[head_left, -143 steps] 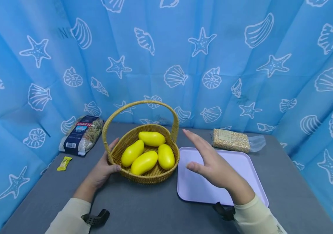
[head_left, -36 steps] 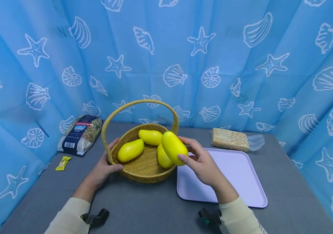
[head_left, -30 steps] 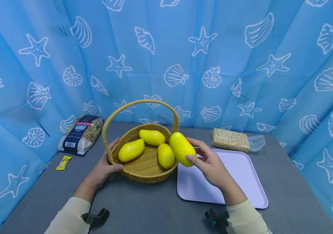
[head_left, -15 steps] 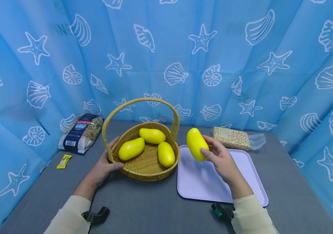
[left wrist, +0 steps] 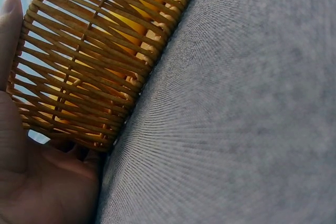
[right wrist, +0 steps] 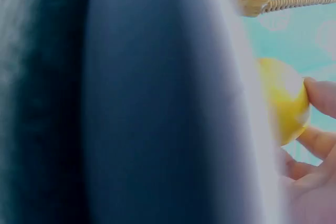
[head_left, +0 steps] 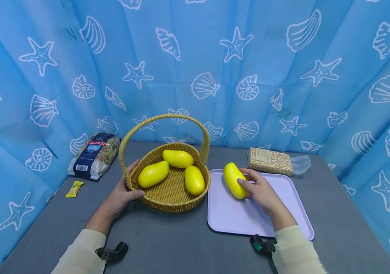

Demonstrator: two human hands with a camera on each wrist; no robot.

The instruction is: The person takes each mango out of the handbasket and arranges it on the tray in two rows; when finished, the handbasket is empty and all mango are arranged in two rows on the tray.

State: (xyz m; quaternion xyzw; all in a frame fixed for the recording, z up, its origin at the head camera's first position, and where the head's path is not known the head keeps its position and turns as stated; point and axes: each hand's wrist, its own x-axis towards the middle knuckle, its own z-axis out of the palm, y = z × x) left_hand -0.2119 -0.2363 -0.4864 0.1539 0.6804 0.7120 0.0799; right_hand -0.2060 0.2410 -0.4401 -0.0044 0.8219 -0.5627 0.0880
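In the head view my right hand (head_left: 261, 191) pinches a yellow mango (head_left: 234, 180) between thumb and fingers, low over the left part of the lilac tray (head_left: 222, 224). The right wrist view shows the same mango (right wrist: 286, 100) against the fingertips, its lower side hidden by the blurred tray edge. My left hand (head_left: 121, 196) grips the left side of the wicker basket (head_left: 171, 207), thumb over the rim. Its other fingers are mostly hidden behind the basket wall. Three more mangoes lie in the basket: one at the left (head_left: 154, 174), one at the back (head_left: 178, 158), one at the right (head_left: 194, 180).
An Agnesi pasta bag (head_left: 94, 156) and a small yellow wrapped candy (head_left: 75, 189) lie left of the basket. Behind the tray is a vacuum pack of pale grains (head_left: 271, 161). The basket's tall arched handle (head_left: 162, 117) stands up. A blue shell-print curtain (head_left: 195, 57) encloses the grey table (head_left: 167, 243).
My right hand has taken a mango from the front of the basket, carried it right and lowered it over the tray. The left mango shifted slightly. My left hand stays on the basket.
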